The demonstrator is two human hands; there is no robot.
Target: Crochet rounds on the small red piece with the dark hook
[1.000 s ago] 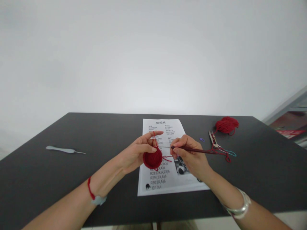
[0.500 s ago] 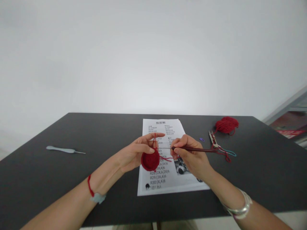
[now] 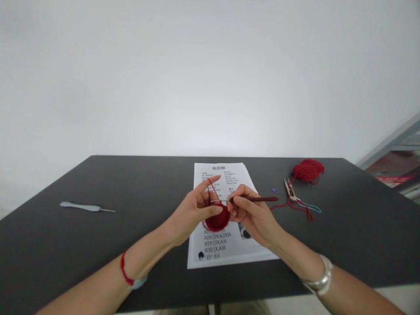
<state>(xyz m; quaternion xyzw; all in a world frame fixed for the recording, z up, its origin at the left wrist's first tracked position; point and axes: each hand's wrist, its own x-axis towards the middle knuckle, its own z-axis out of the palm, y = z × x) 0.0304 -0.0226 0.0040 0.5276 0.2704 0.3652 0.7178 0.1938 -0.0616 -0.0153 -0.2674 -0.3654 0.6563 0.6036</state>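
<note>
My left hand [image 3: 193,211] pinches a round, flat piece of dark red crochet [image 3: 217,222], with a red yarn strand [image 3: 212,189] looped up over its raised forefinger. My right hand [image 3: 250,215] holds a slim crochet hook [image 3: 253,199] with a dark handle and a metal tip. The tip reaches across to the yarn by my left fingers. My fingers partly hide the crochet piece. A thin red yarn [image 3: 288,204] runs over the table towards a red yarn ball [image 3: 308,170] at the far right.
A printed crochet pattern sheet [image 3: 226,258] lies under my hands on the dark table [image 3: 65,245]. Small snips [image 3: 290,190], a purple stitch marker [image 3: 274,190] and a teal thread [image 3: 315,209] lie to the right. A grey-handled crochet hook [image 3: 85,207] lies at the left.
Both hands have moved closer together, and the crochet piece has shifted right. The hook has slid left with my right hand, its tip now further across the yarn at my left fingers.
</note>
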